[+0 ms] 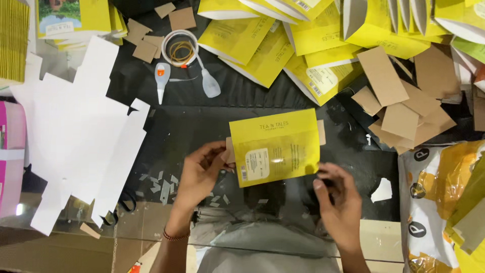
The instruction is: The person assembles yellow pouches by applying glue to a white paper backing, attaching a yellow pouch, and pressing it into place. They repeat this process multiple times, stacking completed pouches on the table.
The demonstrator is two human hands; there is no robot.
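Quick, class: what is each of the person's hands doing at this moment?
Left hand: pinches the left edge of the yellow packet.
Right hand: fingers curled at the packet's lower right corner; whether it grips cannot be told.

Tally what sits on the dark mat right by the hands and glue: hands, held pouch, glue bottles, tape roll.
Hands: 2, left hand, right hand
Yellow pouch: 1
Glue bottles: 2
Tape roll: 1
Total: 6
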